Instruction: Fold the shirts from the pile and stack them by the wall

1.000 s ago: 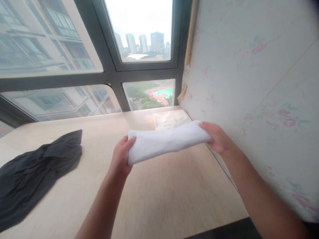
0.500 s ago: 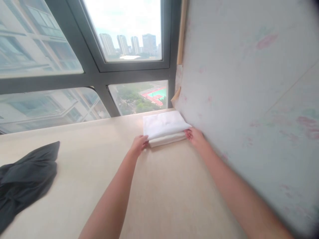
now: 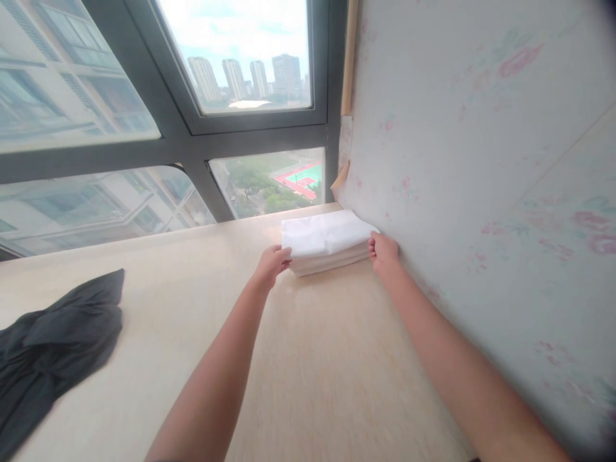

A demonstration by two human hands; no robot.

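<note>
A folded white cloth (image 3: 327, 232) lies on top of another folded, off-white cloth (image 3: 327, 262), in the corner between window and wall. The exact kind of garment or linen cannot be made out. My left hand (image 3: 273, 264) pinches the near left corner of the white cloth, thumb on top. At the near right corner, my right hand (image 3: 384, 251) is closed on the same cloth's edge, close to the wall. The lower cloth rests on the pale surface, its front edge showing beneath the upper one.
A dark grey, crumpled garment (image 3: 62, 346) lies at the left on the beige surface (image 3: 308, 378). The dark window frame (image 3: 260, 131) rises behind. A flowered wallpapered wall (image 3: 462, 160) bounds the right side, with peeling paper (image 3: 341, 178) near the corner.
The near edge of the white cloth now lies lower and squarer over the off-white one. Both hands have shifted slightly up and right in view, still holding its corners.
</note>
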